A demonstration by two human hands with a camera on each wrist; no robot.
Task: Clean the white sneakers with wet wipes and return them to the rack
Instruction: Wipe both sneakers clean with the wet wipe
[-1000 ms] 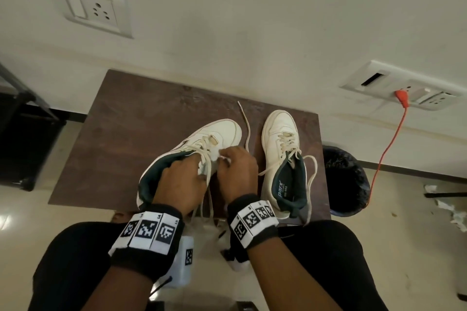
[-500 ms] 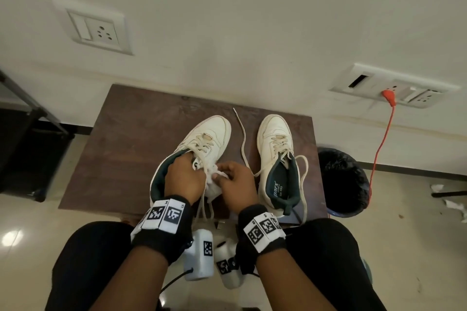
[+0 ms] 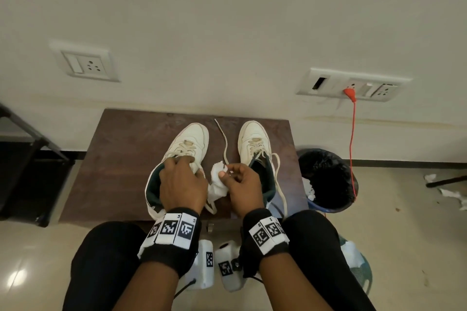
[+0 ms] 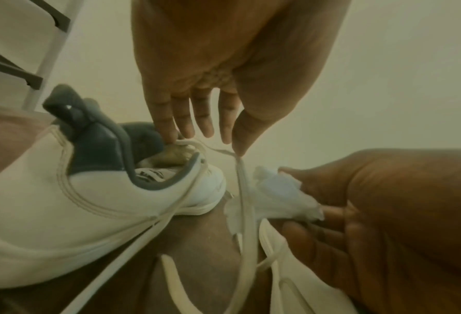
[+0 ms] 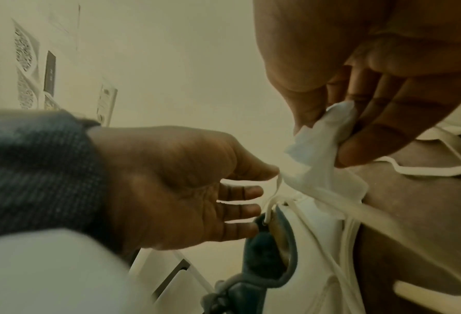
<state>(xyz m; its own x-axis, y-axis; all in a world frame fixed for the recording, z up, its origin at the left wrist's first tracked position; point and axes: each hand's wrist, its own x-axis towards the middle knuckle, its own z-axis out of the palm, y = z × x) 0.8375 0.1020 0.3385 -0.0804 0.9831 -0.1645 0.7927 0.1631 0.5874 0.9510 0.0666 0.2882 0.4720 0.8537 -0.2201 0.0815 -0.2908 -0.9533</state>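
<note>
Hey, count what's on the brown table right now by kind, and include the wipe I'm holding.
White sneakers: 2, the left sneaker and the right sneaker
Wet wipes: 1, the wet wipe pinched in the right hand
Total: 3

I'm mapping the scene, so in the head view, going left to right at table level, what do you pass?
Black rack → left sneaker → left hand → wet wipe → right hand → right sneaker → black bin → orange cable.
</note>
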